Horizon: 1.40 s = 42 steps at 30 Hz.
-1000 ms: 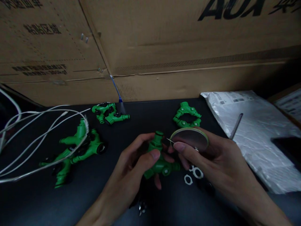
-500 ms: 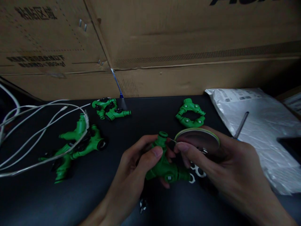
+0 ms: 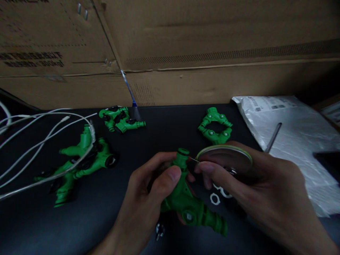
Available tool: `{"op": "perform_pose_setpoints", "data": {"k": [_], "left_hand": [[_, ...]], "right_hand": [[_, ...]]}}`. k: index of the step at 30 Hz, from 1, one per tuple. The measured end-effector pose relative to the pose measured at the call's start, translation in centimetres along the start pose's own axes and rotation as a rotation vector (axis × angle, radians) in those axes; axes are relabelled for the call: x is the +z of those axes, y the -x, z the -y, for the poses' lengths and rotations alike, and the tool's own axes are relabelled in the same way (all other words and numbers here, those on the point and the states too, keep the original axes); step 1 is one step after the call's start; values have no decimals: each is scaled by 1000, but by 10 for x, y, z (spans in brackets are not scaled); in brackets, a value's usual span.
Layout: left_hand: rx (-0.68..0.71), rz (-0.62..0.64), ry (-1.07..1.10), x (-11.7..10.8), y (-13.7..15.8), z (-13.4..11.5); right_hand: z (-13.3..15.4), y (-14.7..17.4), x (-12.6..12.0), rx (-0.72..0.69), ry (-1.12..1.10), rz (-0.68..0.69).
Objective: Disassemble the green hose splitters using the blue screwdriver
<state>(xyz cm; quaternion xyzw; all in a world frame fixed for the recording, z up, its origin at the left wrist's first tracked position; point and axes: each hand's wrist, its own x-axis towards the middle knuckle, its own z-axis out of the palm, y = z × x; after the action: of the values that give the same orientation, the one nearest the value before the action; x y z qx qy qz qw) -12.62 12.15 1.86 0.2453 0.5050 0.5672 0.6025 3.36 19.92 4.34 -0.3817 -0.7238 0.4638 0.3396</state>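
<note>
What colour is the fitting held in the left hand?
The fitting is mostly green, seen best in the head view, the only one here.

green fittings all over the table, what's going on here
A person is working on a green fitting with both hands. The left hand grips it, one end pointing up. The right hand holds a rimmed round disc and a thin pin, whose tip is at or very near that upper end; contact is hard to tell. White rings lie near the right hand. More green pieces sit farther back and to the left on the dark table.
</note>
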Motion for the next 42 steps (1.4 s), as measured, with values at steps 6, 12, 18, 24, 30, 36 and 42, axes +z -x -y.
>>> {"op": "perform_pose_setpoints", "data": {"k": [6, 12, 18, 24, 30, 36, 42], "left_hand": [[45, 11, -42, -3, -2, 1], [1, -12, -19, -2, 1, 0], [-2, -18, -35, -2, -1, 0], [-26, -33, -15, 0, 1, 0], [-12, -71, -98, 4, 5, -5], [20, -95, -215, 4, 6, -5], [55, -78, -204, 4, 4, -3]], "right_hand": [[-2, 0, 2, -24, -27, 20], [5, 0, 0, 2, 1, 31], [3, -2, -1, 6, 1, 48], [3, -2, 0, 9, -11, 45], [0, -1, 0, 14, -2, 28], [2, 1, 0, 13, 24, -11], [2, 0, -3, 4, 38, 14]]}}
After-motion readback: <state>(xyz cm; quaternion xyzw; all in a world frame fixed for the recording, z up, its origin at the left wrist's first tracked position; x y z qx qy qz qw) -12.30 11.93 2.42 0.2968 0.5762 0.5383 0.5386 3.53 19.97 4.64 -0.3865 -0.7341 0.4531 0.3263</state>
